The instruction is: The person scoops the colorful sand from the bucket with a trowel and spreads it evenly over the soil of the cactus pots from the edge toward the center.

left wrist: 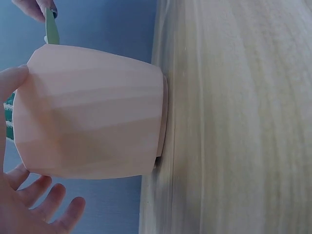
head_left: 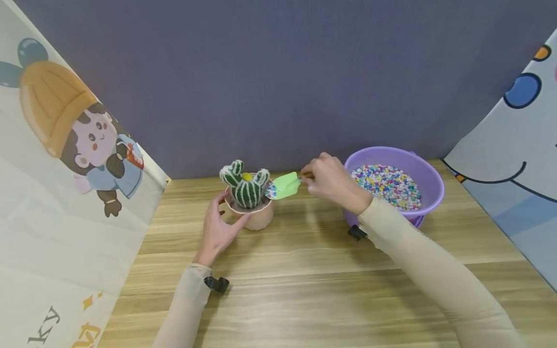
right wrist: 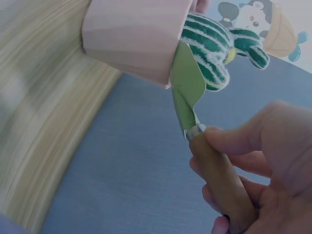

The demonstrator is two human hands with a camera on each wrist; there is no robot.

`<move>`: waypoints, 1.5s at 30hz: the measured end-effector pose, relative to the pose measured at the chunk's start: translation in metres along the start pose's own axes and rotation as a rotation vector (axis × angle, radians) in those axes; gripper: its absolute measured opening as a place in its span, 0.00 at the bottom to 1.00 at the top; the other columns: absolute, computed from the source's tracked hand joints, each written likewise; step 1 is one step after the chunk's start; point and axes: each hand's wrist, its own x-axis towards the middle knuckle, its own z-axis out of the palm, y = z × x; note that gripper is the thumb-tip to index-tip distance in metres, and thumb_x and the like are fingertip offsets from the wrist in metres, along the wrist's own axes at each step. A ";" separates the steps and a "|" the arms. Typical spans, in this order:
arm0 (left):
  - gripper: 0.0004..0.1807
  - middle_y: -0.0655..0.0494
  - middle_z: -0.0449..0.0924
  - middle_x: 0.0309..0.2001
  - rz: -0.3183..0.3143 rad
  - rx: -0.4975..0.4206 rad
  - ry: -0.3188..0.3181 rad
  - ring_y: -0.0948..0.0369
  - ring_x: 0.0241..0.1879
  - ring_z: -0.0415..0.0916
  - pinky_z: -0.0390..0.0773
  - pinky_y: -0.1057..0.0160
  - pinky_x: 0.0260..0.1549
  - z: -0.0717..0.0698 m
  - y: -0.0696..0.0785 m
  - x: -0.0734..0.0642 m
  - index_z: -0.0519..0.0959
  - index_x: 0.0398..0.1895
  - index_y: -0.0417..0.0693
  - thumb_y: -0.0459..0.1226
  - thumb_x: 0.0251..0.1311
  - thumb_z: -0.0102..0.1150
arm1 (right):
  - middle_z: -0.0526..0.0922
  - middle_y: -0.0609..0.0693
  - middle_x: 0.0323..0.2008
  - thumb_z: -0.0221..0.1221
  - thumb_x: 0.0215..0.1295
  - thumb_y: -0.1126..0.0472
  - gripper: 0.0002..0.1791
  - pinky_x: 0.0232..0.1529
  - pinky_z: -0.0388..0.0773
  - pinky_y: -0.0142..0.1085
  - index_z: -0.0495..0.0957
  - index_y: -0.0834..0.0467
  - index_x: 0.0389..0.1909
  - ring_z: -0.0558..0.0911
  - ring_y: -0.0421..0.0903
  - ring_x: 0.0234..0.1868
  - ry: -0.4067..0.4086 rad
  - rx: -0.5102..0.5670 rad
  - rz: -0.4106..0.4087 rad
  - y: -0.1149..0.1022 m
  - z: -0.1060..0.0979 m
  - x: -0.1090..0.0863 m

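A knitted-looking green cactus (head_left: 248, 194) with white stripes and a yellow top stands in a pale pink flower pot (head_left: 260, 220). My left hand (head_left: 219, 231) holds the pot by its rim, thumb on the near side and index finger on the far side; the other fingers are spread beside it in the left wrist view. Between thumb and fingers, my right hand (head_left: 332, 180) grips the wooden handle (right wrist: 220, 180) of a small green trowel (head_left: 285, 185). Its blade tip lies at the pot's right rim, beside the cactus, with some small colourful beads (head_left: 271, 190) on it.
To the right, a purple basin (head_left: 428, 193) holds many multicoloured beads (head_left: 387, 186), behind my right forearm. A dark blue-grey wall (head_left: 278, 87) backs the wooden table (head_left: 304, 290). Printed panels stand on the left and right.
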 end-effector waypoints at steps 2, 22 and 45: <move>0.52 0.41 0.71 0.72 -0.002 0.002 0.001 0.44 0.70 0.70 0.77 0.41 0.65 0.000 0.000 0.000 0.65 0.76 0.42 0.49 0.52 0.82 | 0.94 0.57 0.44 0.69 0.65 0.64 0.10 0.43 0.78 0.45 0.92 0.62 0.45 0.81 0.55 0.38 0.006 -0.005 -0.001 -0.001 -0.001 0.000; 0.47 0.43 0.71 0.73 0.001 0.010 0.078 0.47 0.71 0.69 0.77 0.40 0.63 0.004 0.001 -0.001 0.70 0.63 0.40 0.51 0.45 0.86 | 0.94 0.56 0.42 0.69 0.65 0.66 0.09 0.40 0.77 0.45 0.92 0.62 0.43 0.80 0.54 0.36 0.043 -0.025 -0.047 -0.005 -0.001 -0.002; 0.53 0.44 0.73 0.74 0.009 -0.010 0.029 0.46 0.70 0.70 0.78 0.41 0.64 0.000 0.000 -0.001 0.67 0.77 0.45 0.49 0.49 0.84 | 0.94 0.55 0.41 0.68 0.64 0.67 0.09 0.40 0.79 0.45 0.93 0.61 0.42 0.81 0.55 0.35 0.039 -0.026 -0.058 -0.003 -0.002 -0.002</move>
